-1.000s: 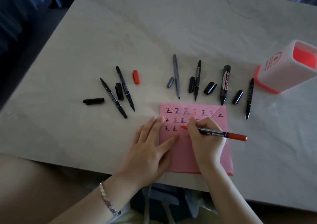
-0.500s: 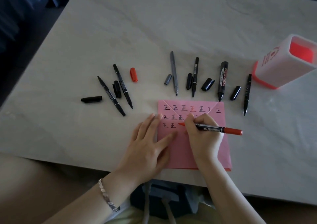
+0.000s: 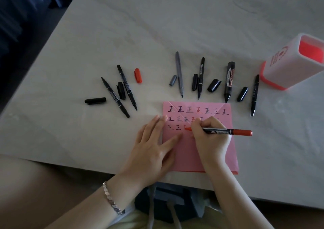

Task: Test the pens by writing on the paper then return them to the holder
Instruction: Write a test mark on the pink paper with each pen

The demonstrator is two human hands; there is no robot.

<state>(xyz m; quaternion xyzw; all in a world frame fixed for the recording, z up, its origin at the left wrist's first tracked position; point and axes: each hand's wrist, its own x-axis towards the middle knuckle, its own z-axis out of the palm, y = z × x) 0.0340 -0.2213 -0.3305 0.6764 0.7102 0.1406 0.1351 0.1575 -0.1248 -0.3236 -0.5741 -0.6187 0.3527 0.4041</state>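
A pale grey stone-look bench (image 3: 157, 26) carries a pink sheet of paper (image 3: 217, 158) at its near edge. The paper bears 3 rows of small handwritten characters in black, grey and red. The left hand (image 3: 154, 151) lies flat and released, palm down, its fingers spread over the left edge of the paper and pressing it to the bench. A silver link bracelet (image 3: 112, 200) circles that wrist. The right hand (image 3: 208, 137) is clenched around a red-tipped marker with a black barrel and red rear end (image 3: 228, 131); its tip touches the paper in the third row, and its rear end points right, past the paper's right edge.

Beyond the paper, uncapped pens lie in a loose fan with tips toward the near side. On the left lie 2 thin black pens (image 3: 114, 97), with 2 black caps (image 3: 95, 100) beside them and a small red cap (image 3: 138, 75) just to their right. Farther right lie a slim grey pen (image 3: 179, 73) with its grey cap, a thin black pen (image 3: 201, 77), a thick black marker with a red label (image 3: 229, 81) and another thin black pen (image 3: 254, 95), each with a black cap alongside. At the far right stands a white rectangular pen holder with a red base and red interior (image 3: 287, 69), well apart from the hands.
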